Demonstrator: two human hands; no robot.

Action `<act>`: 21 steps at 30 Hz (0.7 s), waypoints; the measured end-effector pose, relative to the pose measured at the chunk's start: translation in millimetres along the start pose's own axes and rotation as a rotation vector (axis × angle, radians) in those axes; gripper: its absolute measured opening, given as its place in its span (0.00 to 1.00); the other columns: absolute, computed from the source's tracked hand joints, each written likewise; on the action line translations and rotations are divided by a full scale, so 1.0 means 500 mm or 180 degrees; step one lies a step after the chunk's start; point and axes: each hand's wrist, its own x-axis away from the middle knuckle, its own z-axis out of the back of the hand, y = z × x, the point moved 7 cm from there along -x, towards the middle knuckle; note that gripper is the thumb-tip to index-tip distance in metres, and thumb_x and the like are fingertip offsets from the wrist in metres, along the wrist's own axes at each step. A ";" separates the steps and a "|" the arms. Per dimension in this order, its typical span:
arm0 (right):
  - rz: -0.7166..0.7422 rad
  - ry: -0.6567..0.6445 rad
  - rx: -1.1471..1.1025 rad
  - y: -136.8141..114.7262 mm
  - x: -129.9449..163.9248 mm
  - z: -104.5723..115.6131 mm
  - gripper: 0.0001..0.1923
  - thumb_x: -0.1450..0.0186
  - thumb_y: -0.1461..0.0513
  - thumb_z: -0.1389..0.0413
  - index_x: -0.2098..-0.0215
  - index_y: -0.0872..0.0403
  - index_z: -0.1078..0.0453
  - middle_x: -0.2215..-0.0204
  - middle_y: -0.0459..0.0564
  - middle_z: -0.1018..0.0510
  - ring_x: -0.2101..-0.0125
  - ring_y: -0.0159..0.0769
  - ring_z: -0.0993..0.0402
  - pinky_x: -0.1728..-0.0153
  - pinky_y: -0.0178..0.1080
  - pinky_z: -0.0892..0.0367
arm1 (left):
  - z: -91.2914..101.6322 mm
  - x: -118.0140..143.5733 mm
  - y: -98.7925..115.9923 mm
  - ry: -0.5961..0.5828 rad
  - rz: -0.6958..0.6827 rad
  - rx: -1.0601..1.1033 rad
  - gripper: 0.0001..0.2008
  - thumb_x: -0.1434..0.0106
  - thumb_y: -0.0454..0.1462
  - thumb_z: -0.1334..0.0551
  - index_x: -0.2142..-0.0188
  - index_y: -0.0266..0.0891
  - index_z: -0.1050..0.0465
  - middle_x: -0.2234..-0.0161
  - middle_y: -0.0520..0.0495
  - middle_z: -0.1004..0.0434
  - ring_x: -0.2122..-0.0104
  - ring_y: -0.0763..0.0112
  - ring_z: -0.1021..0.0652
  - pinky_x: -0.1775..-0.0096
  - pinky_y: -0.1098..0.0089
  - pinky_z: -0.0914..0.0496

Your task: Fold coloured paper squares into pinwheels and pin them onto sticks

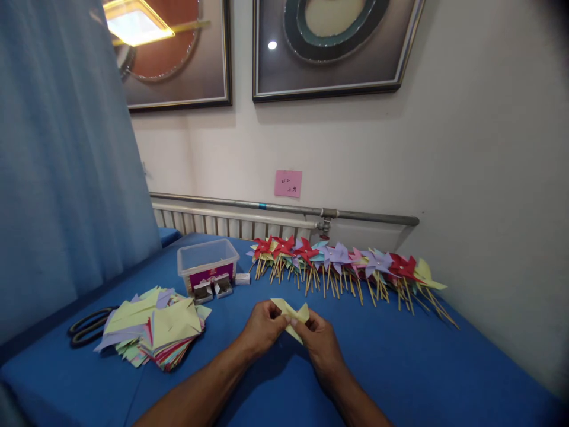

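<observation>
Left hand (262,326) and right hand (317,338) both pinch the yellow paper (291,314); corners should meet squarely at centre.

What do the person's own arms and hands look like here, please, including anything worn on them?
Both forearms enter from the bottom edge and are bare: no sleeves show anywhere in view. The left hand and the right hand wear no gloves, and no watch, bracelet or ring can be seen on either. No markings show.
</observation>
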 end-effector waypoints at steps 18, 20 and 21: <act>-0.0022 -0.0028 0.0140 0.007 -0.005 0.007 0.27 0.49 0.41 0.31 0.68 0.55 0.23 0.76 0.48 0.21 0.73 0.38 0.28 0.71 0.37 0.35 | 0.002 0.004 0.003 -0.0010 0.0012 -0.0299 0.12 0.47 0.43 0.35 0.73 0.35 0.29 0.78 0.55 0.34 0.78 0.78 0.37 0.74 0.72 0.44; -0.0013 -0.0001 0.0158 0.005 -0.004 0.007 0.26 0.49 0.42 0.31 0.69 0.55 0.24 0.77 0.46 0.22 0.74 0.37 0.29 0.72 0.36 0.37 | 0.002 0.004 0.004 0.0027 0.0009 -0.0309 0.12 0.48 0.43 0.35 0.74 0.36 0.29 0.78 0.55 0.34 0.78 0.78 0.37 0.74 0.73 0.45; -0.0019 0.0012 0.0155 0.004 -0.004 0.006 0.26 0.49 0.42 0.30 0.70 0.54 0.24 0.77 0.46 0.23 0.75 0.36 0.30 0.72 0.36 0.37 | 0.002 0.004 0.005 0.0039 0.0015 -0.0309 0.11 0.48 0.43 0.34 0.75 0.36 0.29 0.78 0.55 0.34 0.78 0.78 0.38 0.74 0.73 0.45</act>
